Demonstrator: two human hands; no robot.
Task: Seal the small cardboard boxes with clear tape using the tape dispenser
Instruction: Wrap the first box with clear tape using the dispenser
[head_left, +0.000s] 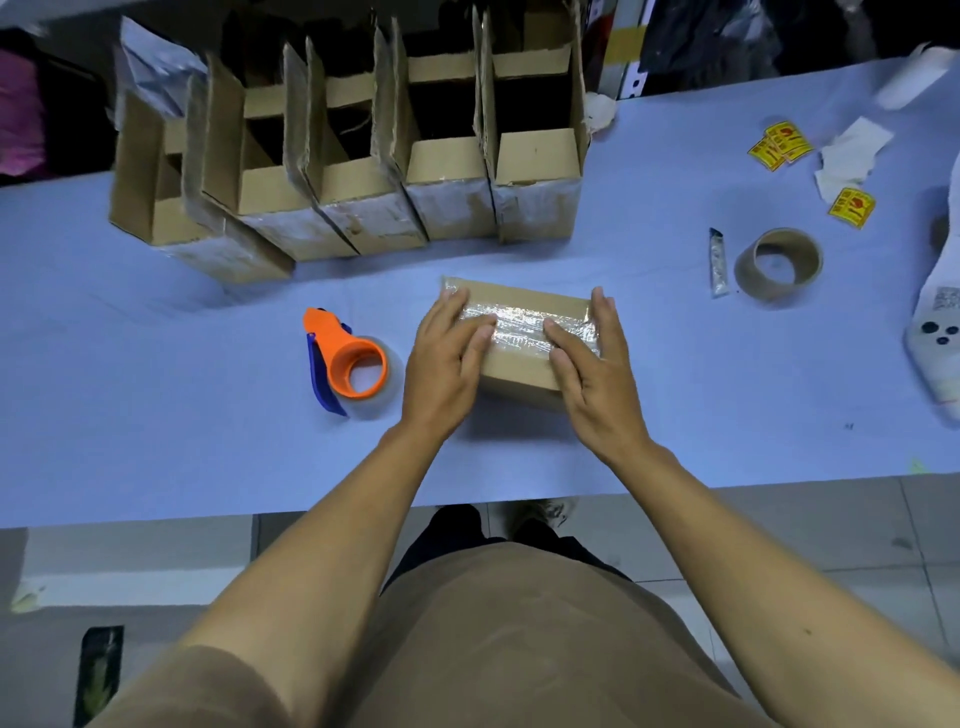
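Note:
A small closed cardboard box (519, 371) lies in the middle of the blue table, with a strip of clear tape (519, 319) running along its top. My left hand (447, 358) rests flat on the box's left end, fingers straight over the tape. At the right end my right hand (592, 364) lies the same way, fingers flat on the tape and along the box's edge. The orange tape dispenser (348, 358) with a blue blade guard and a clear roll lies on the table just left of my left hand, untouched.
Several open-topped cardboard boxes (452, 202) stand in a row behind. To the right lie an empty cardboard tape core (779, 265), a small foil sachet (718, 265), yellow stickers (779, 145), paper scraps and a white packet (935, 322). The table's (156, 441) front edge runs near my body.

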